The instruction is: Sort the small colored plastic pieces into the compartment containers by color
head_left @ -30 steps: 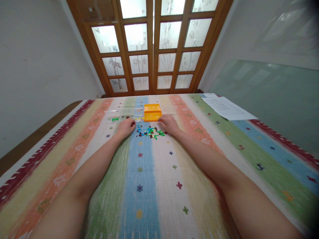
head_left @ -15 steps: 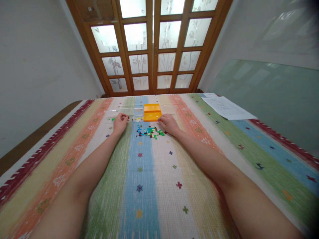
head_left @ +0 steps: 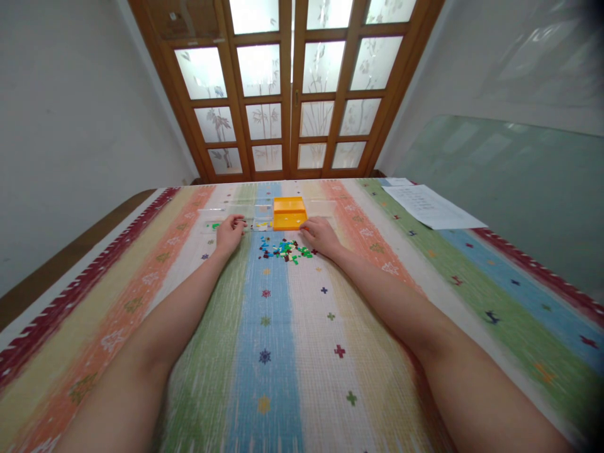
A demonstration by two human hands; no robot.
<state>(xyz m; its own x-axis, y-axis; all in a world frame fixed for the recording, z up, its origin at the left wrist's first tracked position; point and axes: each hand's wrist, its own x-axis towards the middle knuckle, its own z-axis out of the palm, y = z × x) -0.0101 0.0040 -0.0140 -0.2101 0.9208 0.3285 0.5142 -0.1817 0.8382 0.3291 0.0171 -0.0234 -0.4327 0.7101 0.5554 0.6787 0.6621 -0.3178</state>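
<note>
My left hand (head_left: 230, 231) is over the near side of a clear plastic case (head_left: 264, 209), its fingertips pinched together. A tiny dark spot shows at those fingertips, too small to name. My right hand (head_left: 319, 233) lies by the near right corner of an orange two-part tray (head_left: 290, 212). Its fingers are curled together and touch or nearly touch the tray's edge; what they grip, if anything, is hidden. Closer to me, between the hands, is a loose pile of tiny building bricks (head_left: 287, 250) in blue, green, dark red and cream.
Green pieces (head_left: 216, 226) and yellow pieces (head_left: 264, 224) lie in sections of the clear case. A striped tablecloth (head_left: 278, 377) covers the table. Printed paper sheets (head_left: 431, 206) lie at the far right. Wooden glazed doors (head_left: 291, 94) stand beyond the table.
The view has shifted very slightly. My left fingertips have moved a little at the case. My right hand stays by the tray's corner, and the brick pile looks the same.
</note>
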